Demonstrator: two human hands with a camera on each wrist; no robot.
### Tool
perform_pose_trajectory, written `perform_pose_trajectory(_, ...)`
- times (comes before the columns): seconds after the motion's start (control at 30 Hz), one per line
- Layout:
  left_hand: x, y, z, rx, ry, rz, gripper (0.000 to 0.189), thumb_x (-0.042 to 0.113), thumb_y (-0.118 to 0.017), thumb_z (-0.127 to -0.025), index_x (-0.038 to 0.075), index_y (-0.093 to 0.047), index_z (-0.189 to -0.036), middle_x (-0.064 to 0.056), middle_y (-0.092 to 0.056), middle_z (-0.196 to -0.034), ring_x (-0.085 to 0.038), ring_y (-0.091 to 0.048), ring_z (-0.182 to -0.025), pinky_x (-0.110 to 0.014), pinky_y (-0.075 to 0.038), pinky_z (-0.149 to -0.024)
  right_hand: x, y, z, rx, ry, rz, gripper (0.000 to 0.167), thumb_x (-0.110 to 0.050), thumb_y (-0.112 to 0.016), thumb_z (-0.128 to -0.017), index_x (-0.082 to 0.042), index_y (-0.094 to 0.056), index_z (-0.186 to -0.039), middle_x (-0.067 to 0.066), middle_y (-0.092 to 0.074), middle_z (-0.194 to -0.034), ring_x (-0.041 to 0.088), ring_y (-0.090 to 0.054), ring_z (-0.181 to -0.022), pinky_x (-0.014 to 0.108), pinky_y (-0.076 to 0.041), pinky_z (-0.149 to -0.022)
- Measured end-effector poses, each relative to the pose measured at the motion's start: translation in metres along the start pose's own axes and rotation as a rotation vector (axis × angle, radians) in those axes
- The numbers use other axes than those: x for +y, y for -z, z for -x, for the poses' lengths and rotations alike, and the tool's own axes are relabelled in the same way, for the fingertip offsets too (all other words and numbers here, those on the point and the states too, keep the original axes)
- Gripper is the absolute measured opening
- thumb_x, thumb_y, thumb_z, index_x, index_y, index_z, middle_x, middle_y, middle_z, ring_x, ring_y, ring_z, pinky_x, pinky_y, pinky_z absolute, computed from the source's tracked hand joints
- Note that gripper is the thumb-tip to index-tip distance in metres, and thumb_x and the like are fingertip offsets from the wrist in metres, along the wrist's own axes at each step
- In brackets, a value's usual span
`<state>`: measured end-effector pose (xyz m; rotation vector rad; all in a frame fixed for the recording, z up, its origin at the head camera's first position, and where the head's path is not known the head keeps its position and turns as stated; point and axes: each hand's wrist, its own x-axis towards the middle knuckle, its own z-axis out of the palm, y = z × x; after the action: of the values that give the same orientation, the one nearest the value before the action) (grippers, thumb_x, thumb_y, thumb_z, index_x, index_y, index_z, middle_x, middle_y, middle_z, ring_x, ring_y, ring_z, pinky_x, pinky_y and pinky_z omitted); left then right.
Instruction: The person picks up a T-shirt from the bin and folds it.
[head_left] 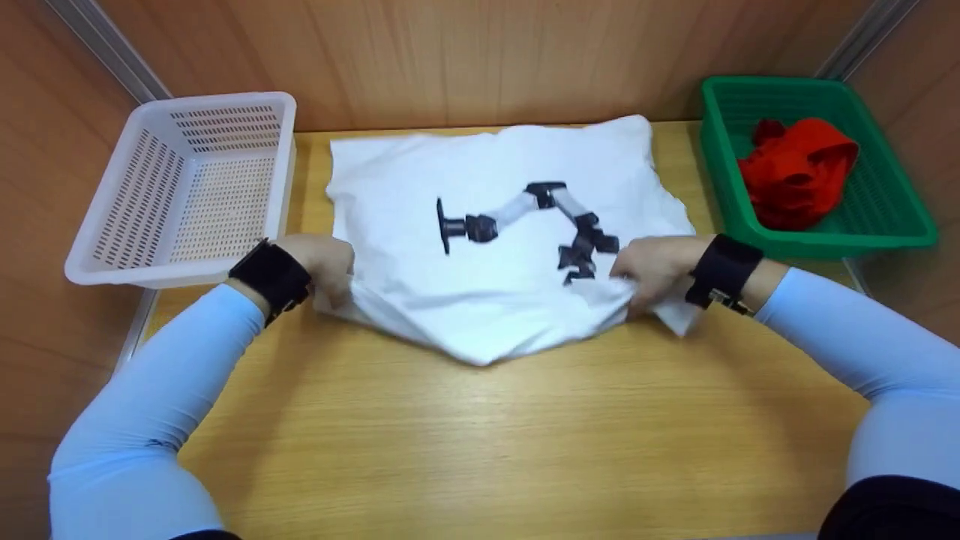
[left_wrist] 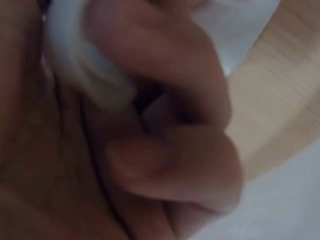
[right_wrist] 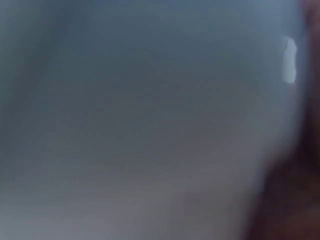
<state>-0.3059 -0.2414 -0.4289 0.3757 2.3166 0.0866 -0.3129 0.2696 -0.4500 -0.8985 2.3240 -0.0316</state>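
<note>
A white T-shirt [head_left: 420, 172] with a black and grey robot-arm print is spread on the table, its near edge gathered and sagging to a point in the middle. My left hand [head_left: 328, 266] grips the fabric at the near left. In the left wrist view, the fingers of that left hand [left_wrist: 175, 160] are curled, with a fold of the white T-shirt [left_wrist: 75, 55] between them. At the near right, my right hand [head_left: 656, 270] pinches the cloth beside the print, and a loose corner hangs past it. Blurred pale fabric fills most of the right wrist view.
On the left stands a white perforated basket [head_left: 283, 172]. A green basket [head_left: 817, 244] at the right holds crumpled red cloth [head_left: 806, 172]. Wood-grain panels [head_left: 480, 60] enclose the back and sides of the wooden table [head_left: 480, 442].
</note>
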Motion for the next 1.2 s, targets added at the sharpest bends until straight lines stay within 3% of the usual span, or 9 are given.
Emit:
perform_pose_trajectory(0.17, 0.014, 0.001, -0.002, -0.123, 0.005, 0.06, 0.073, 0.069, -0.073, -0.101, -0.003, -0.078, -0.104, -0.017, -0.08, -0.094, -0.033, -0.082, -0.082, -0.038, -0.066, -0.069, -0.012, -0.001, -0.002, -0.287, -0.018, -0.144, 0.036, -0.047, -0.092, -0.088, -0.015, -0.076, -0.085, -0.011, -0.057, -0.072, 0.01, -0.056, -0.072, 0.027, -0.052, -0.062)
perform_pose_trajectory(0.27, 0.015, 0.002, -0.014, 0.116, -0.046, 0.016, 0.079, 0.071, -0.056, -0.11, -0.004, -0.081, -0.106, -0.022, -0.083, -0.099, -0.034, -0.081, -0.088, -0.044, -0.065, -0.078, -0.004, 0.007, -0.004, -0.279, -0.092, -0.276, 0.045, -0.055, -0.078, -0.101, -0.013, -0.076, -0.086, -0.006, -0.065, -0.072, 0.012, -0.066, -0.069, 0.031, -0.06, -0.061)
perform_pose_trajectory(0.37, 0.012, 0.008, -0.038, 0.472, -0.057, -0.01, 0.059, 0.052, -0.058, -0.115, -0.002, -0.081, -0.112, -0.025, -0.083, -0.109, -0.04, -0.079, -0.099, -0.055, -0.063, -0.087, 0.013, 0.015, -0.011, -0.006, -0.144, -0.232, 0.053, -0.058, -0.065, -0.109, -0.008, -0.08, -0.104, 0.01, -0.08, -0.09, 0.026, -0.077, -0.083, 0.043, -0.065, -0.078)
perform_pose_trajectory(0.43, 0.009, 0.014, -0.059, 0.585, -0.039, 0.021, 0.052, 0.045, -0.058, -0.115, -0.001, -0.075, -0.133, -0.028, -0.079, -0.13, -0.047, -0.074, -0.12, -0.062, -0.06, -0.102, 0.025, 0.016, -0.021, 0.18, -0.198, -0.129, 0.058, -0.06, -0.065, -0.108, -0.007, -0.078, -0.126, 0.019, -0.082, -0.115, 0.037, -0.078, -0.105, 0.054, -0.063, -0.092)
perform_pose_trajectory(0.5, 0.006, 0.021, -0.079, 0.534, -0.008, 0.051, 0.063, 0.049, -0.052, -0.116, -0.002, -0.064, -0.15, -0.032, -0.07, -0.147, -0.053, -0.065, -0.14, -0.065, -0.053, -0.118, 0.034, 0.015, -0.032, 0.271, -0.258, -0.026, 0.068, -0.062, -0.068, -0.105, -0.006, -0.07, -0.143, 0.025, -0.075, -0.137, 0.046, -0.072, -0.124, 0.063, -0.058, -0.103)
perform_pose_trajectory(0.67, 0.001, 0.026, -0.116, 0.301, 0.116, 0.098, 0.114, 0.085, -0.033, -0.107, -0.005, -0.021, -0.176, -0.041, -0.024, -0.179, -0.061, -0.025, -0.168, -0.075, -0.03, -0.134, 0.041, 0.014, -0.055, 0.233, -0.34, 0.028, 0.097, -0.075, -0.067, -0.098, -0.005, -0.052, -0.164, 0.031, -0.051, -0.166, 0.054, -0.056, -0.149, 0.072, -0.051, -0.116)
perform_pose_trajectory(0.9, 0.009, 0.034, -0.127, 0.377, 0.218, 0.151, 0.134, 0.093, -0.052, -0.093, 0.004, -0.001, -0.18, -0.041, 0.004, -0.183, -0.064, -0.002, -0.171, -0.089, -0.028, -0.125, 0.057, 0.029, -0.08, 0.164, -0.367, 0.027, 0.108, -0.082, -0.055, -0.101, -0.008, -0.032, -0.176, 0.031, -0.023, -0.184, 0.058, -0.031, -0.167, 0.074, -0.036, -0.131)
perform_pose_trajectory(1.03, -0.005, 0.036, -0.152, 0.366, 0.29, 0.182, 0.146, 0.099, -0.059, -0.085, 0.011, 0.007, -0.18, -0.04, 0.015, -0.182, -0.066, 0.009, -0.17, -0.096, -0.026, -0.119, 0.067, 0.033, -0.089, 0.177, -0.355, 0.037, 0.11, -0.08, -0.057, -0.101, -0.008, -0.024, -0.178, 0.032, -0.019, -0.185, 0.063, -0.028, -0.165, 0.076, -0.033, -0.132)
perform_pose_trajectory(1.2, -0.004, 0.031, -0.153, 0.508, 0.272, 0.156, 0.131, 0.09, -0.064, -0.091, 0.006, -0.016, -0.18, -0.043, -0.005, -0.182, -0.065, -0.01, -0.17, -0.092, -0.032, -0.12, 0.068, 0.036, -0.077, 0.231, -0.337, -0.008, 0.103, -0.077, -0.059, -0.102, -0.004, -0.038, -0.173, 0.032, -0.031, -0.179, 0.059, -0.035, -0.163, 0.073, -0.033, -0.133)
